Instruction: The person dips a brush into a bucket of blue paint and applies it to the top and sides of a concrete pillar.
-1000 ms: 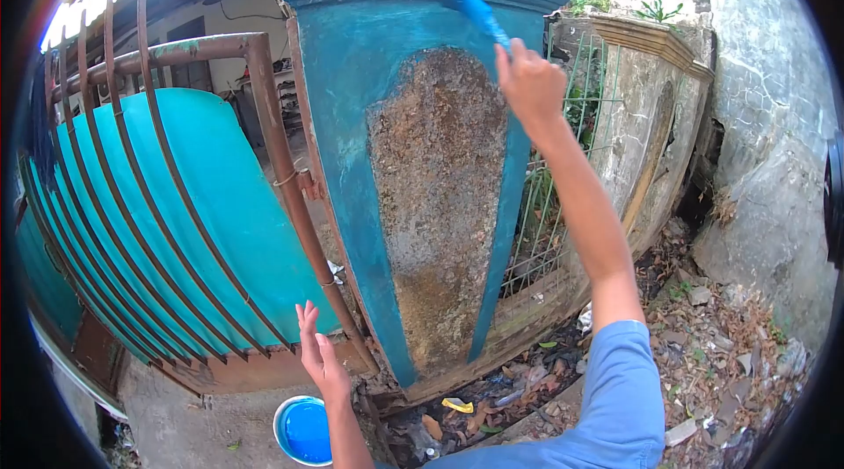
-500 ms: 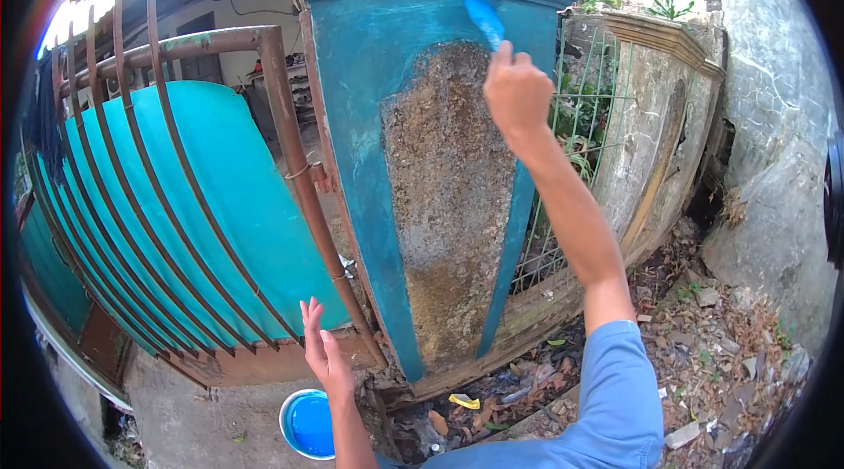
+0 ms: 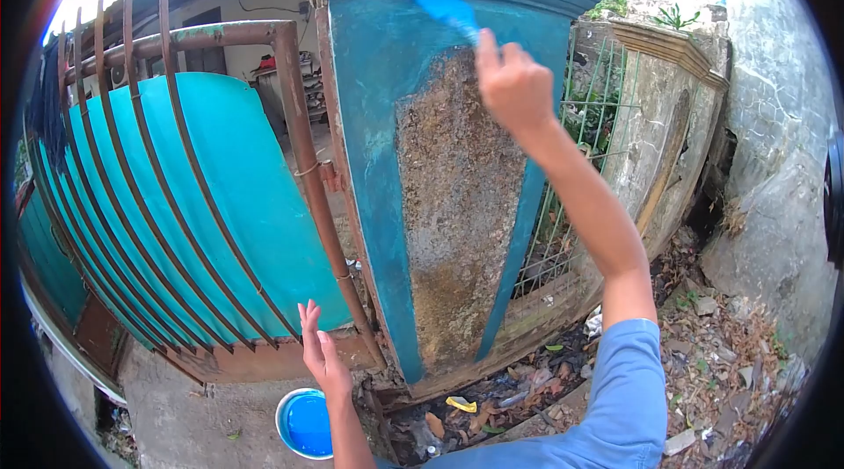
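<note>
My right hand point(image 3: 517, 87) is closed round the handle of a brush covered in blue paint point(image 3: 447, 8). The brush head lies near the upper part of the blue pillar point(image 3: 369, 56), just below its moulding, and looks smeared by motion. Under it, the pillar's middle shows a rough, bare brown and grey patch point(image 3: 462, 179). My left hand point(image 3: 323, 353) hangs low in front of the gate with its fingers apart and nothing in it. Beside my left wrist, a white-rimmed bucket of blue paint point(image 3: 308, 423) stands on the ground.
A brown metal gate point(image 3: 290, 100) with a turquoise panel point(image 3: 220, 196) is on the left. Right of the pillar are a green wire grille point(image 3: 576, 135) and a weathered wall point(image 3: 651, 109). Rubble and dry leaves cover the ground at the lower right.
The brush has swung left along the top of the pillar, and its head now points up and left. My left hand has hardly moved. The view has shifted slightly.
</note>
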`<state>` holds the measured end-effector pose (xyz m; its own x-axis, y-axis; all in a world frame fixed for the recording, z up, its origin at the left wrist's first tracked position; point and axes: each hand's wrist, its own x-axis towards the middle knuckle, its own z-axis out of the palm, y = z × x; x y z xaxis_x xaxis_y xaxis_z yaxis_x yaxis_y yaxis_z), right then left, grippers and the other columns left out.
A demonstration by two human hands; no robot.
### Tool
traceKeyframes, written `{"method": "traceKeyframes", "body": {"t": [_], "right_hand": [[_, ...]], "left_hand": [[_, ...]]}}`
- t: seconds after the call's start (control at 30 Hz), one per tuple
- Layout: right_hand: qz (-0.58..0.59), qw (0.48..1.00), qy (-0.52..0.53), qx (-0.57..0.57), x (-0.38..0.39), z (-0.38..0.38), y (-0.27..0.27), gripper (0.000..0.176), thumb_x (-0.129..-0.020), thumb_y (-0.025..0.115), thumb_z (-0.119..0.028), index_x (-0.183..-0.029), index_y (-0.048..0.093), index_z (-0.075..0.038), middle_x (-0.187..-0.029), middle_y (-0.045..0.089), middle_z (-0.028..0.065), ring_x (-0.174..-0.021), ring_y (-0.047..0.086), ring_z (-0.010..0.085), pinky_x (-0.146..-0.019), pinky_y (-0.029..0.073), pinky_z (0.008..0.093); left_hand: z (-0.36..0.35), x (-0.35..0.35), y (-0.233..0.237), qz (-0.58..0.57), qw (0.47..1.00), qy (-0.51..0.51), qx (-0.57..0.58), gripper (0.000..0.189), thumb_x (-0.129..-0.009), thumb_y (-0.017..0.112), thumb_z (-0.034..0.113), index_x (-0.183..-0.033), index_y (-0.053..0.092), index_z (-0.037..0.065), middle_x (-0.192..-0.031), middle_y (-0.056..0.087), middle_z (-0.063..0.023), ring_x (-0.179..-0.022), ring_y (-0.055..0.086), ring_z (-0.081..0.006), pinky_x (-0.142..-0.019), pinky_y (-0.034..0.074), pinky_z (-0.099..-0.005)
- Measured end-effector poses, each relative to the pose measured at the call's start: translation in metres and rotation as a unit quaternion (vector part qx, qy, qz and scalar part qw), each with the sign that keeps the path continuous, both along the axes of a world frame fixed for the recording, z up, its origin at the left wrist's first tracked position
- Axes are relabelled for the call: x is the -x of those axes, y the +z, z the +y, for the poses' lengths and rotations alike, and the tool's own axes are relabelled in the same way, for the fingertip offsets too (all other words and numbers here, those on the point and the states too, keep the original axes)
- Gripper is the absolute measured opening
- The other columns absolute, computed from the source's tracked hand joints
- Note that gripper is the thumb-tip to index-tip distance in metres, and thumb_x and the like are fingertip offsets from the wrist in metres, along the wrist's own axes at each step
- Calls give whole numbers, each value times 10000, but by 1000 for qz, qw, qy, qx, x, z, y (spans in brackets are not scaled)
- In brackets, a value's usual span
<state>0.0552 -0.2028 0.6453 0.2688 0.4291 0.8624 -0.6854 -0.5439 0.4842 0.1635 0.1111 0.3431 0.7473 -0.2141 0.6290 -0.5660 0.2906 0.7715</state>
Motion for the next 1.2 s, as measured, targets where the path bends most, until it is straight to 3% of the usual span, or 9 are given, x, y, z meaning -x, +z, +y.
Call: {"method": "traceKeyframes", "body": {"t": [0.17, 0.27, 0.37, 0.47, 0.6, 0.77, 0.93, 1.03, 1.2], "right_hand": [[-67, 993, -92, -38, 47, -72, -5, 242, -910, 575, -225, -1104, 588, -80, -645, 562, 76, -486, 606, 229, -377, 461, 341], [-90, 983, -126, -103, 78, -93, -12, 236, -915, 569, -242, -1099, 591, -95, -643, 577, 96, -500, 619, 253, -387, 467, 367], [-158, 958, -141, -192, 93, -93, -15, 178, -930, 522, -228, -966, 591, -68, -636, 603, 119, -524, 641, 299, -442, 516, 407], [-171, 941, -43, -288, 82, -90, -11, 238, -912, 549, -272, -884, 637, -53, -664, 649, 162, -581, 656, 355, -525, 528, 463], [-133, 945, 73, -289, 21, -34, -9, 241, -894, 568, -256, -836, 626, -30, -629, 646, 157, -572, 655, 356, -528, 529, 466], [-49, 950, 195, -237, -40, 48, -12, 153, -850, 641, -204, -821, 623, -55, -549, 589, 112, -457, 599, 268, -419, 461, 384], [-9, 952, 282, -123, -78, 101, -8, 175, -864, 638, -231, -901, 636, -60, -558, 574, 89, -452, 592, 264, -408, 469, 372], [4, 961, 235, -143, -79, 86, 3, 203, -871, 633, -242, -975, 637, -67, -573, 570, 75, -443, 586, 242, -392, 467, 359], [-4, 1000, 28, -4, -28, 21, 11, 171, -891, 606, -227, -972, 574, -80, -597, 545, 57, -468, 599, 202, -367, 465, 332]], "left_hand": [[8, -6, -3, -2, 1000, 16, 4, 388, -1000, 388, 226, -1285, 504, -11, -1452, 366, -252, -1421, 229, -334, -1124, 200, -469], [11, -6, -2, -9, 1000, 21, 7, 392, -1001, 383, 230, -1283, 504, -15, -1442, 383, -245, -1424, 220, -333, -1127, 196, -471], [14, -6, 2, -13, 999, 17, 26, 398, -1003, 379, 234, -1281, 503, -21, -1434, 396, -239, -1427, 213, -332, -1130, 192, -469], [12, -7, 4, -16, 999, 13, 27, 398, -1003, 377, 233, -1278, 504, -25, -1433, 398, -238, -1429, 207, -329, -1135, 186, -467], [6, -6, 5, -22, 999, -5, 33, 393, -1003, 378, 231, -1278, 506, -19, -1439, 390, -239, -1430, 208, -325, -1137, 181, -467], [5, -6, 3, -14, 1000, 1, 10, 392, -1003, 374, 232, -1279, 508, -14, -1440, 389, -240, -1425, 223, -326, -1133, 188, -466], [13, -14, 1, -12, 1000, 26, 3, 396, -1004, 372, 237, -1280, 509, -12, -1436, 398, -235, -1422, 232, -326, -1132, 190, -466], [22, -19, -4, -13, 999, 38, 26, 397, -1004, 371, 240, -1277, 511, -12, -1433, 406, -230, -1421, 235, -328, -1131, 190, -464], [28, -27, -10, 4, 999, 36, 26, 397, -1004, 370, 229, -1290, 501, -14, -1441, 387, -241, -1420, 235, -329, -1131, 191, -458]]}}
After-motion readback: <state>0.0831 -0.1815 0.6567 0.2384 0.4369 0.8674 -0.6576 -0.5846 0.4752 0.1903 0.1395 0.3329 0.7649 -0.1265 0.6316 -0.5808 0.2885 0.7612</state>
